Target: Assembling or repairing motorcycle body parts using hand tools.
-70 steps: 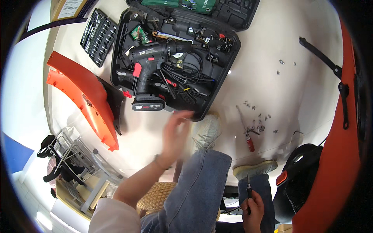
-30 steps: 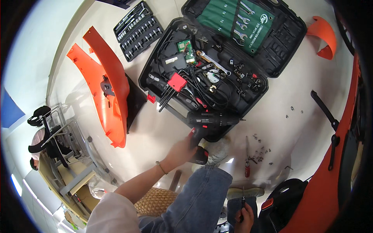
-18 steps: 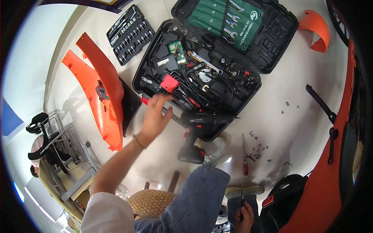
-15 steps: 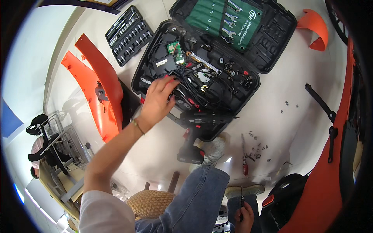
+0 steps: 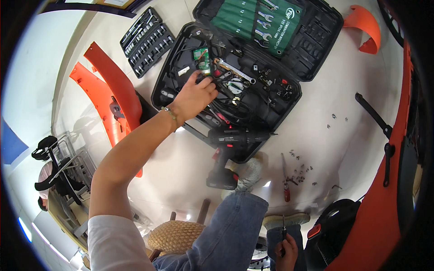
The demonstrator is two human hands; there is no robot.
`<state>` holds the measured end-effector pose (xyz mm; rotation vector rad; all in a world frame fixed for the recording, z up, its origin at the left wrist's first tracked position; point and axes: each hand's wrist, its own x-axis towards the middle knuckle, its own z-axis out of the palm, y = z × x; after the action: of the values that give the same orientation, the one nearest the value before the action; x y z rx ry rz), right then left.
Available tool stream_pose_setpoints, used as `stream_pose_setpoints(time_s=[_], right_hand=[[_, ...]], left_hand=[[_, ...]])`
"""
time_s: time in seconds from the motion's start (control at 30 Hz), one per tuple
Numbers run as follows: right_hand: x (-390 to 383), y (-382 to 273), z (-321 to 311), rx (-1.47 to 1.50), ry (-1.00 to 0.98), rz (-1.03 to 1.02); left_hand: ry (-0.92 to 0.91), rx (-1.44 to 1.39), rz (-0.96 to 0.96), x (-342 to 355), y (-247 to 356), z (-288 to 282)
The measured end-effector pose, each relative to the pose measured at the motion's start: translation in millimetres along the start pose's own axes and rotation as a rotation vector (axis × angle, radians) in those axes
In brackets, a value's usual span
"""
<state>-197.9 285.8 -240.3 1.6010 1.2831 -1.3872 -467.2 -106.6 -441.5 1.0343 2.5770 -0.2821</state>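
Observation:
My left hand point(image 5: 195, 96) reaches into the open black tool case point(image 5: 296, 97), palm down over a tangle of black cables. Its fingers are apart and slightly bent, with the tips beside a green circuit board point(image 5: 203, 61); nothing shows in them. A combination wrench point(image 5: 235, 71) lies just right of the fingertips. Low in the view, my right hand point(image 5: 288, 254) is closed around the dark handle of a screwdriver point(image 5: 284, 232), its thin metal shaft pointing away from me. A black cordless drill point(image 5: 226, 153) rests across the case's near edge.
A green wrench pouch point(image 5: 233, 18) lies in the case lid. Further left are a socket set point(image 5: 147, 43) and orange panels point(image 5: 113, 81). Loose screws point(image 5: 300, 170) and a red-handled screwdriver point(image 5: 286, 192) lie on the floor. A large orange body panel point(image 5: 375, 212) stands at right.
My left hand has moved further into the case, to the right and away from me, toward the circuit board. The right hand keeps its hold on the screwdriver.

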Motion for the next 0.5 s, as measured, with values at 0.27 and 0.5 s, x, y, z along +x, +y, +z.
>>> stream_pose_setpoints(time_s=[0.27,0.5], right_hand=[[5.4,6.4,-13.4,0.031,-0.01,0.002],[5.8,1.8,-11.3,0.059,-0.023,0.023]], left_hand=[[-0.065,-0.065,-0.039,-50.5,-14.3,-2.1],[-0.014,-0.146,-0.157,-95.3,14.6,11.7]])
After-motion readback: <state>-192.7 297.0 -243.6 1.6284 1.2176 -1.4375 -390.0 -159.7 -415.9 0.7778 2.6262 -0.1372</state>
